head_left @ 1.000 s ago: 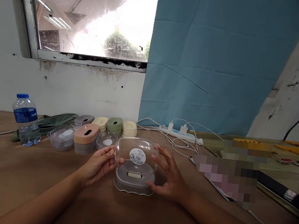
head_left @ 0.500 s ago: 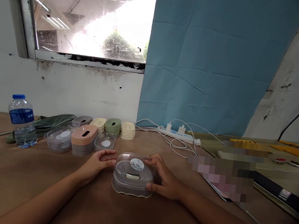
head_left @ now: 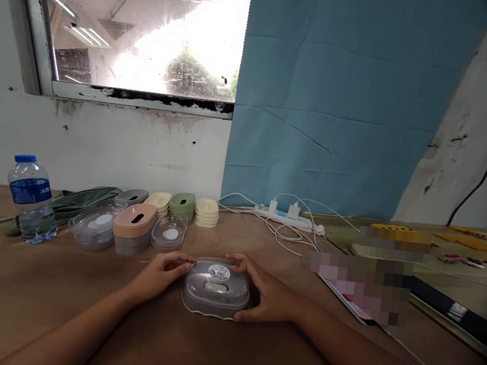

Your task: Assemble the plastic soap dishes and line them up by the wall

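On the tabletop (head_left: 187, 353), left hand (head_left: 162, 274), loosely curled, and right hand (head_left: 271, 295), grip spread wide, touch a glossy, rounded plastic cover (head_left: 219, 280).

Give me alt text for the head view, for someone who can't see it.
A person's left hand and right hand touch a clear lid, marked with a round white label, over a gray box on a brown table. Behind stand a bottle, a pink box and a green box; a power strip lies farther right.

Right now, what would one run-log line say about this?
left hand: at left of clear cover | right hand: around its right | clear cover: over gray box | white label: on top
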### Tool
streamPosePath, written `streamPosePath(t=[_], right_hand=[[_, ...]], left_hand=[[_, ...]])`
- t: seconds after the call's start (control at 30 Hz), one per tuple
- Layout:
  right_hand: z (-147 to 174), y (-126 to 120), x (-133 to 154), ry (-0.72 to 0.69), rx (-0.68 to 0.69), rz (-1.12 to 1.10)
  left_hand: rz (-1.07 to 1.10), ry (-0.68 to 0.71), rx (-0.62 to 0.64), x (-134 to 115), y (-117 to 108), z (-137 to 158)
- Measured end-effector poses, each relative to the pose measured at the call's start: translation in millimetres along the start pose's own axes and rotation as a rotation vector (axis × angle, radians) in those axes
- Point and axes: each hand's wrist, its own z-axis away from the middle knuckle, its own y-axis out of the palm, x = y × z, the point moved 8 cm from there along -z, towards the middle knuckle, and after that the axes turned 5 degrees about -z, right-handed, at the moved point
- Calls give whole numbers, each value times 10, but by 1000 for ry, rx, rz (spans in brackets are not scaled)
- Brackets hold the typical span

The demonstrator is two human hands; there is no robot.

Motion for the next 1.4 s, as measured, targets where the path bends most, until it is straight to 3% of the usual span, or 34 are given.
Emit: streamPosePath(t=[0.3, 0.77, 1.2, 1.4], right_hand=[[8, -64, 0, -29, -76, 91], [22, -36, 40, -47, -59, 141], [44, -7, 110, -174, -117, 247], [50, -12, 110, -165, -89, 208]], left_hand=[[106, 152, 231, -102, 148, 76], [-150, 257, 208, -198, 100, 108], [-263, 315, 186, -172, 81, 84], [-247, 321, 202, -217, 85, 96]])
